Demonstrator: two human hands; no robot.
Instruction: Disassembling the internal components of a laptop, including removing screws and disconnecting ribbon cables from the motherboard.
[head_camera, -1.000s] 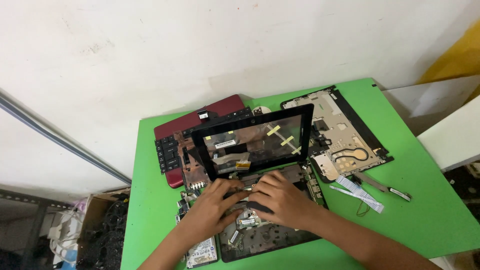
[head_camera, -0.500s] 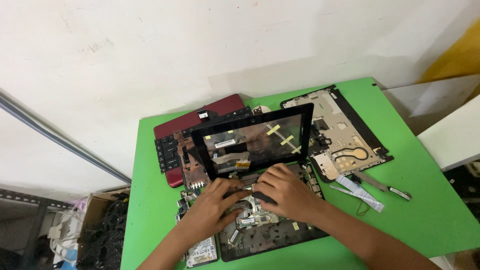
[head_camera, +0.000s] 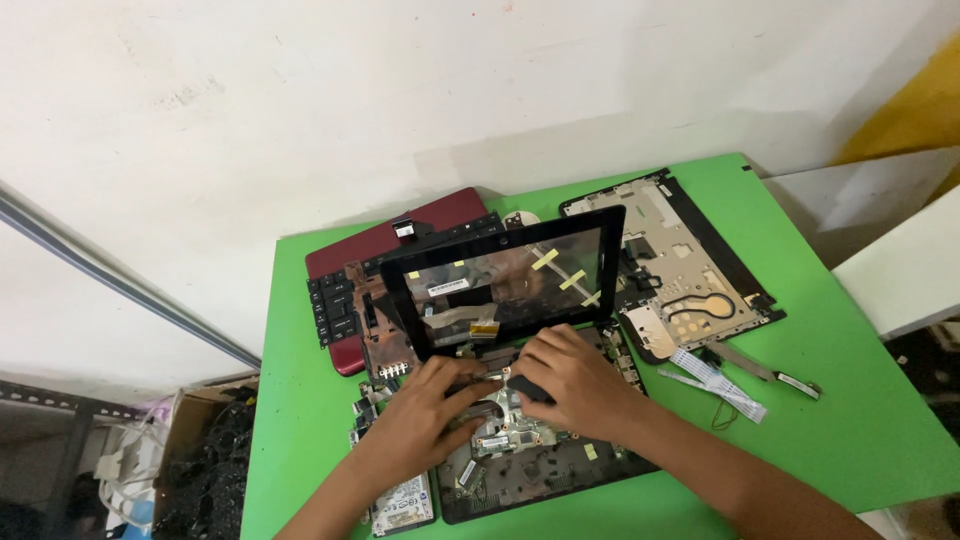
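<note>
- Closest to me, at the front edge of the green table (head_camera: 860, 440), sits the opened laptop base (head_camera: 540, 465) with its bare circuit board (head_camera: 505, 435) showing. A small hard drive (head_camera: 402, 503) lies flat just beside its left corner.
- My left hand (head_camera: 425, 415) is down on the board with the fingers curled. It seems to be pinching something small by the metal heatsink bit, but I honestly can't tell what, the fingers hide it.
- My right hand (head_camera: 570, 380) is cupped over a dark part in the middle of the board, fingertips pressed down on it, close to the left hand.
- Risk as I see it: if I pry or yank here, a thin cable or connector under my fingers could tear. The hinged screen frame (head_camera: 505, 280), standing tilted right behind my knuckles, could also flop down on them.
- Just right of the base there's a white ribbon cable (head_camera: 715, 380) and a thin metal strip (head_camera: 765, 372) lying loose, easy to sweep off with my forearm.
- Further back: a stripped palmrest shell (head_camera: 690, 270) on the right, and a keyboard (head_camera: 335, 305) on a red lid (head_camera: 400, 235) on the left.
- Containers: off the table's left side on the floor, a cardboard box (head_camera: 185, 420) full of tangled black cables (head_camera: 215, 470).
</note>
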